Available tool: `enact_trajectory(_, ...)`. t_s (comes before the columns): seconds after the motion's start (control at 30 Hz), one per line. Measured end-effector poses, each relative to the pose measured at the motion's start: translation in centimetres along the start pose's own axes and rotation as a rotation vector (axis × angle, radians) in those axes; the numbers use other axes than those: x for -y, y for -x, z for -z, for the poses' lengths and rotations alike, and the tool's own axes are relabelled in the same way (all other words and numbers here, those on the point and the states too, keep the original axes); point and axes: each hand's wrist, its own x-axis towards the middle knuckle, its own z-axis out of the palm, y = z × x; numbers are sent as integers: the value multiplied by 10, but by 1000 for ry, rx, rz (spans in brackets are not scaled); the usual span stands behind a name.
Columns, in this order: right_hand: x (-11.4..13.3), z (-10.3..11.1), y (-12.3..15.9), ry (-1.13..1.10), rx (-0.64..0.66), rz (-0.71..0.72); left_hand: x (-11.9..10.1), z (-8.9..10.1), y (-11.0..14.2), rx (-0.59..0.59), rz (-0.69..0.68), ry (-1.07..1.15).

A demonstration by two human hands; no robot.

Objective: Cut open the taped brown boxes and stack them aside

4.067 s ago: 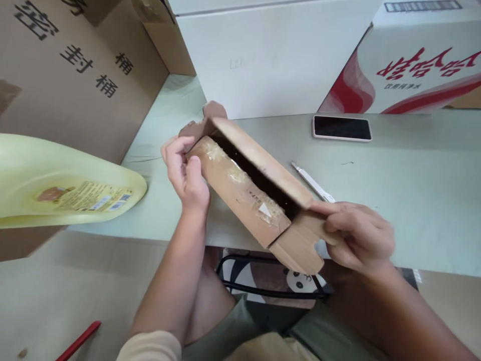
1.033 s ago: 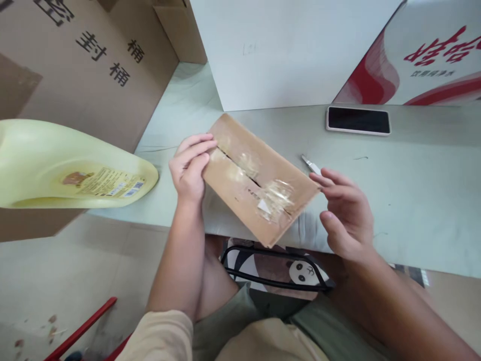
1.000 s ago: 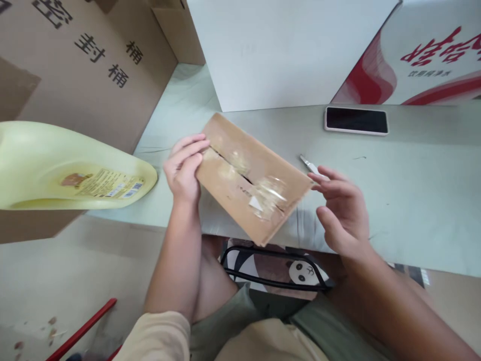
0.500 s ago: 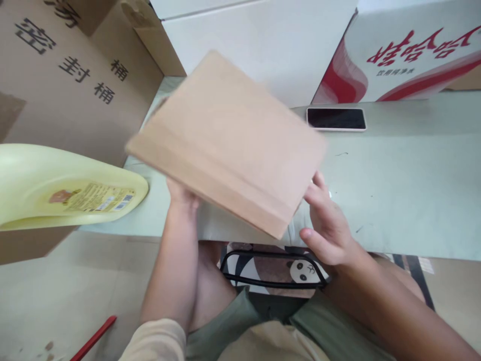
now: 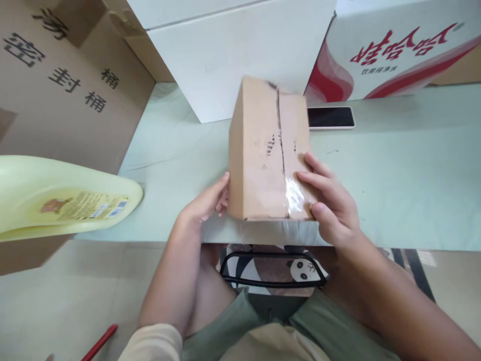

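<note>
Between my hands is a brown cardboard box [image 5: 261, 155], with a dark seam down its upper face and a shiny strip of clear tape near its front end. My left hand [image 5: 208, 200] grips the box's left side; the thumb lies along it and the other fingers are partly hidden behind. On the right, my right hand [image 5: 334, 200] has its fingertips and thumb pressed on the box's right edge. The box is over the table near its front edge; whether its underside touches the cloth cannot be made out.
A pale green cloth covers the table [image 5: 398, 175]. At the back stand a white box [image 5: 240, 60] and a red-and-white carton [image 5: 391, 55], with a phone [image 5: 330, 118] before them. To the left are a large brown carton [image 5: 63, 100] and a yellow bottle [image 5: 71, 195]. A red stick-like object [image 5: 99, 342] is below.
The box has been turned, so its seamed, taped face shows instead of the plain broad face. It has come lower, and my left hand has moved right to its side.
</note>
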Motion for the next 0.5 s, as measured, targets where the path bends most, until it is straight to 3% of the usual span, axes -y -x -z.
enact_trajectory(0.07,-6,-3,0,3,18,-45,-2,4,5,65,126,-103)
enact_trajectory(0.1,-9,-5,0,12,38,-53,-1,6,6,-12,112,-148)
enact_trajectory(0.2,-15,-13,3,31,124,-39,4,1,12,-522,-182,-113)
enact_trajectory(0.23,-15,-15,3,29,146,-27,5,-3,15,-645,-331,-62)
enact_trajectory(0.27,-16,-17,4,23,161,-14,6,-8,19,-684,-486,-25)
enact_trajectory(0.37,-17,-20,4,-2,160,26,2,-23,34,-569,-854,-170)
enact_trajectory(0.43,-19,-21,3,-7,148,46,-1,-27,43,-451,-953,-394)
enact_trajectory(0.5,-21,-23,2,-10,134,73,-2,-27,47,-409,-990,-536)
